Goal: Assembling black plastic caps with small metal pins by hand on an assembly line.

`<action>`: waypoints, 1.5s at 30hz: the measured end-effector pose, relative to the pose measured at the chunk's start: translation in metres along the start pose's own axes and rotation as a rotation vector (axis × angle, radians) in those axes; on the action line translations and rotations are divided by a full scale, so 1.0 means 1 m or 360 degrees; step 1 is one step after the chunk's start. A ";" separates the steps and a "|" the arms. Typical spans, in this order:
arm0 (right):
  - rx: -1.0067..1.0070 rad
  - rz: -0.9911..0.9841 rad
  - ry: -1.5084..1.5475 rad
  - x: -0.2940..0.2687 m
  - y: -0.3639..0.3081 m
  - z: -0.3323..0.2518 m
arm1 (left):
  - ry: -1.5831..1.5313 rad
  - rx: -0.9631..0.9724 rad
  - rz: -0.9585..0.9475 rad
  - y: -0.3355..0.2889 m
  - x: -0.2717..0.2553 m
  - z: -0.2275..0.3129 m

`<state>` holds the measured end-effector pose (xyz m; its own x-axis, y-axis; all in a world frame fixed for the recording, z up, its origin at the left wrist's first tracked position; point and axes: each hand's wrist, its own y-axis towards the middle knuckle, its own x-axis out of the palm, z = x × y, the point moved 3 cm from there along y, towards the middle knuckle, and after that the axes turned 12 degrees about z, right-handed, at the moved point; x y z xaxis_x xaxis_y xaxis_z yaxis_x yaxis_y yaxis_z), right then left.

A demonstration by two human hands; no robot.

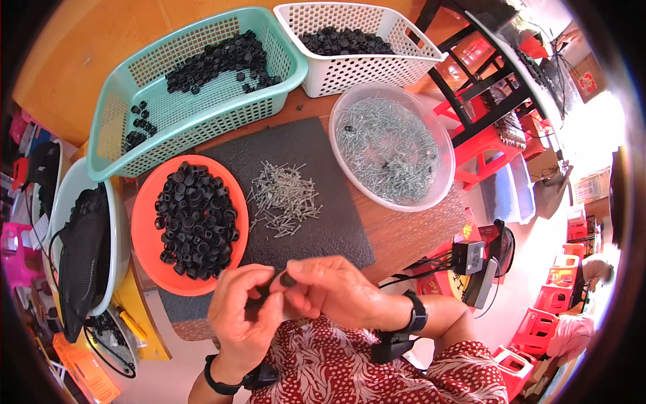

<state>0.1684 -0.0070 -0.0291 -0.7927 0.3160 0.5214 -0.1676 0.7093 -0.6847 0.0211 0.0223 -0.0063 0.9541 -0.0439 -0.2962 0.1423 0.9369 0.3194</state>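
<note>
the right hand (336, 286) is held partly curled, its thumb and forefinger brought close together on a small black piece (287, 279), which is pinched at the fingertips. the left hand (239, 313) is set facing it, with thumb and fingers bent and their tips drawn near the same piece; whether anything is gripped by this hand cannot be told, since the inside of the fingers is shadowed. the piece is held between the two hands, at the near edge of the dark mat (330, 236).

the orange bowl (145, 229), filled with black caps (197, 222), is placed just beyond the left hand, so that side is bounded closely by its rim. a loose pile of screws (286, 198) is spread on the mat just beside the bowl. a bare stretch of mat is seen between pile and hands, and more to the right, where the brown table (417, 236) is reached. farther out, the way is bordered by the clear bowl (447, 161) of screws, the green basket (222, 118) and the white basket (363, 74).
</note>
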 end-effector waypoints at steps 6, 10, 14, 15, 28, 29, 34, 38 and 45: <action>-0.1133 0.0410 -0.0825 -0.006 -0.012 -0.118 | -0.0007 -0.0117 0.0502 0.003 -0.049 -0.001; -0.1428 0.0602 -0.0742 -0.035 0.002 -0.213 | 0.0022 -0.0243 0.0732 0.007 -0.082 -0.029; -0.1550 0.0863 -0.0995 -0.052 0.032 -0.286 | 0.0105 -0.0305 0.0810 0.009 -0.096 -0.038; -0.1657 0.0929 -0.1072 -0.053 0.047 -0.298 | 0.0112 -0.0316 0.0819 0.008 -0.099 -0.038; -0.1999 0.1058 -0.1769 -0.050 0.039 -0.244 | 0.0796 0.0040 0.0726 0.021 -0.114 -0.044; -0.1975 0.1063 -0.1787 -0.052 0.024 -0.231 | 0.0768 0.0049 0.0716 0.026 -0.112 -0.045; -0.1858 0.0954 -0.1704 -0.047 -0.002 -0.176 | 0.1127 0.0222 0.0476 0.038 -0.104 -0.038; -0.1758 0.0937 -0.1617 -0.054 -0.015 -0.152 | 0.1259 0.0273 0.0373 0.043 -0.103 -0.040; -0.1695 0.0966 -0.1516 -0.065 -0.029 -0.132 | 0.1315 0.0357 0.0239 0.044 -0.100 -0.038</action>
<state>0.3023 0.0352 0.0239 -0.7209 0.5014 -0.4784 0.4573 0.8629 0.2153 -0.0775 0.0808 0.0034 0.4824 0.4220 -0.7676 0.1621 0.8181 0.5517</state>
